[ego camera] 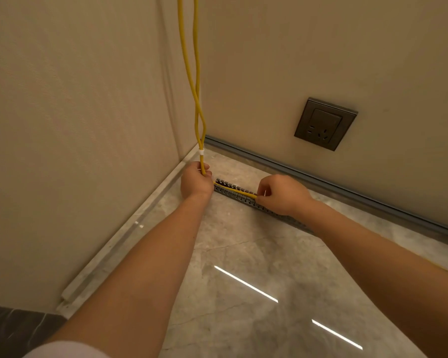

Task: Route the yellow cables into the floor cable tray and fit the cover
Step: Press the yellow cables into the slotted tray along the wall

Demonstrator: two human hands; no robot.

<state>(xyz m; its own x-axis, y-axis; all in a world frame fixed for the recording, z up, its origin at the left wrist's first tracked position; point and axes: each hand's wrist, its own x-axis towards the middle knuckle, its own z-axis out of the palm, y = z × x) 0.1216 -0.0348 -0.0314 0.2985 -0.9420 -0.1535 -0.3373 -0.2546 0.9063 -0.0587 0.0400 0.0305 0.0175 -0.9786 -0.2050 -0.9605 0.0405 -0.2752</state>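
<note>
Two yellow cables hang down the room corner, bound by a white tie just above my left hand. That hand is closed around them at the corner end of the grey slotted floor cable tray. From there the cables run along the tray's open top to my right hand, which pinches them over the tray. The tray continues to the right under my right forearm. No cover is in view.
The tray lies on a glossy marble floor near the right wall's grey skirting. A dark wall socket sits above it. A pale skirting strip runs along the left wall.
</note>
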